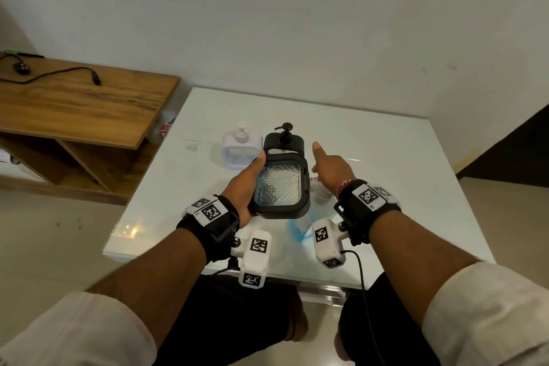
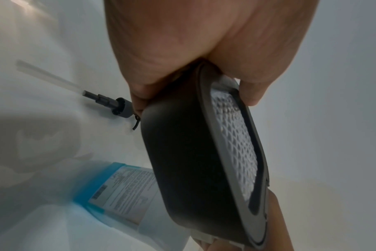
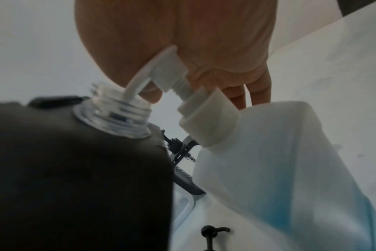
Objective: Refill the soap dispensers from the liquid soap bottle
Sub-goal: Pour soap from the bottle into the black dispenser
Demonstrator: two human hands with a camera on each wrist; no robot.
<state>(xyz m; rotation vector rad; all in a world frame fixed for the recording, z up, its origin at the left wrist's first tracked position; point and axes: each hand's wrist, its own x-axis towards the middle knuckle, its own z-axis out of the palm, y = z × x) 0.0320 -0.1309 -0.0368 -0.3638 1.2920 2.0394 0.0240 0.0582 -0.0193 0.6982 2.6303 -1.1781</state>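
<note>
Tilting in the left hand (image 1: 242, 187), a black soap dispenser (image 1: 282, 187) with a clear, diamond-patterned window hangs above the white table (image 1: 386, 163); thumb and fingers wrap its sides in a firm grip. Its threaded clear neck (image 3: 120, 112) stands uncapped. The nozzle of a white pump (image 3: 161, 74) reaches into that neck, and the pump sits on the liquid soap bottle (image 3: 279, 152), a pale translucent bottle with blue soap showing in its lower part and a printed label (image 2: 120, 191) on its side. The right hand (image 1: 331, 168) is on top of that pump; from the wrist view the palm lies on the pump head with the fingers reaching down beside the collar, while from above the forefinger points straight ahead, so I cannot tell whether the hand grips the pump or only presses it. A loose black pump (image 2: 110, 103) with its clear dip tube lies on the table near the left hand. Behind the held dispenser stands a second black dispenser (image 1: 283, 140) with its pump on, and just left of it a white dispenser (image 1: 240, 148), also capped. Both wrists carry black straps with white marker blocks. To the left of the table is a wooden desk (image 1: 83, 104) with a black cable (image 1: 59, 74) across it.
</note>
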